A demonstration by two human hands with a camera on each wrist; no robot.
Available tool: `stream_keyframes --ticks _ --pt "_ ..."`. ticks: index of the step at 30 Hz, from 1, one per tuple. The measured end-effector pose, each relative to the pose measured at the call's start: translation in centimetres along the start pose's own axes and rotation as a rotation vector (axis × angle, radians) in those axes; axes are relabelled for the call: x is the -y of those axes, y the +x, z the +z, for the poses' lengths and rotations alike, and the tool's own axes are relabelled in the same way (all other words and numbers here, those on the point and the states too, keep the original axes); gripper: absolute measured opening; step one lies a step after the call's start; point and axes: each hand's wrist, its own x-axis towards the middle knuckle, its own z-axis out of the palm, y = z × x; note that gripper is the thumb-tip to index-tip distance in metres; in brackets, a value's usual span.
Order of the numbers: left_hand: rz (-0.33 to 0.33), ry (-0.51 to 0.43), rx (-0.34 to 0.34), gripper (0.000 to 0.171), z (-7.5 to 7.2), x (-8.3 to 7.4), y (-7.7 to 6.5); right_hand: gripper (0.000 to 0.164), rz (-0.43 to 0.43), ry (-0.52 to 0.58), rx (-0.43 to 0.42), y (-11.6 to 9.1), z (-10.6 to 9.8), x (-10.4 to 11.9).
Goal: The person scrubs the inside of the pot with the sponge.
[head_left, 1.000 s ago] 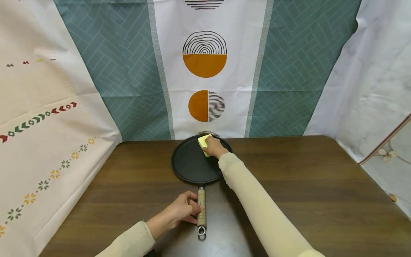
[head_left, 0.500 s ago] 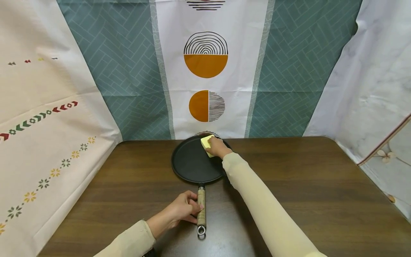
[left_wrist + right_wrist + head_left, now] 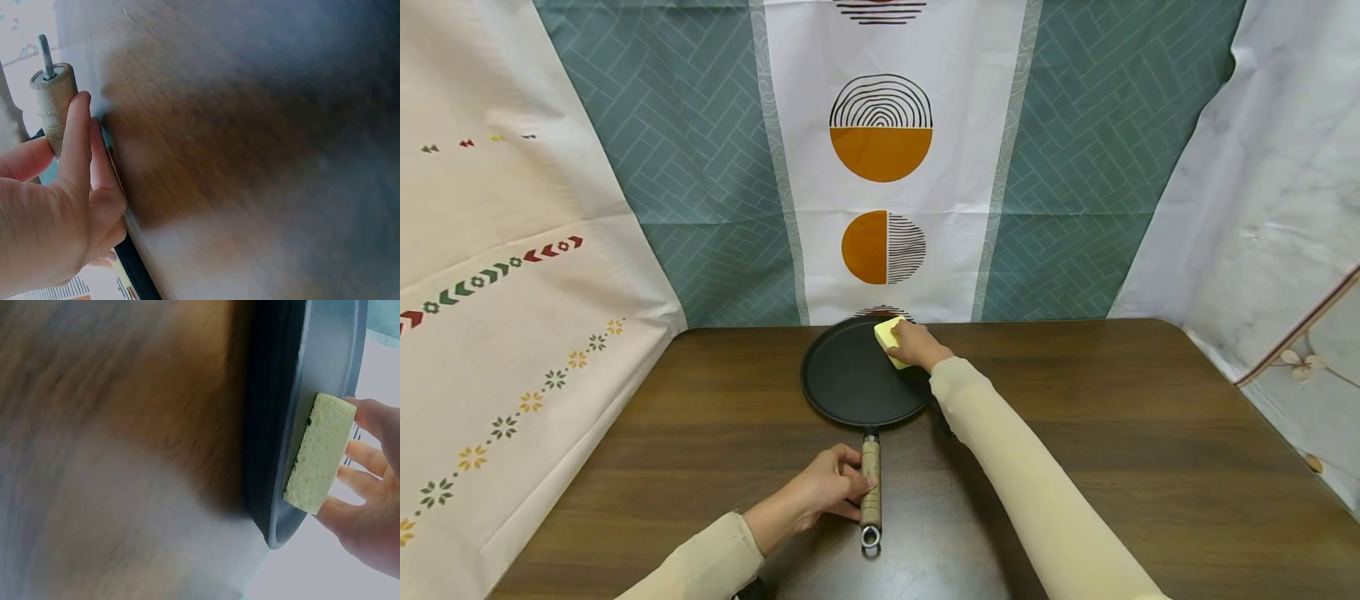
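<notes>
A round, flat black frying pan [image 3: 853, 379] lies on the table, its wooden handle [image 3: 870, 475] with a metal end ring pointing toward me. My left hand [image 3: 823, 490] pinches that handle between thumb and fingers; the left wrist view shows the fingers [image 3: 76, 137] along its side. On the far right part of the pan, my right hand [image 3: 917, 344] holds a pale yellow sponge [image 3: 891, 340] by its edges. In the right wrist view the sponge [image 3: 320, 453] lies against the pan surface just inside the raised rim [image 3: 287, 425], fingertips at both its ends.
The brown wooden table [image 3: 1075, 450] extends to both sides of the pan. A patterned teal and white cloth [image 3: 895, 183] hangs right behind the table's far edge. Light cloths, one of them flowered [image 3: 505, 427], flank it left and right.
My right hand has slid the sponge a little to the right across the pan, toward its right rim. The left hand keeps its hold on the handle, and the pan stays in place.
</notes>
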Motion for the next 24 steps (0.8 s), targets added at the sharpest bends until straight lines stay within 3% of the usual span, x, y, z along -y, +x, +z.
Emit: stream_keyframes --ticks 7,24 --pt "0.005 -0.001 -0.007 0.042 0.1 -0.1 0.0 0.05 -0.026 -0.079 0.002 -2.1 -1.2 0.7" --pt "0.0 -0.004 -0.005 0.043 0.1 -0.2 -0.1 0.055 -0.023 -0.028 0.069 -3.6 -2.4 -0.2"
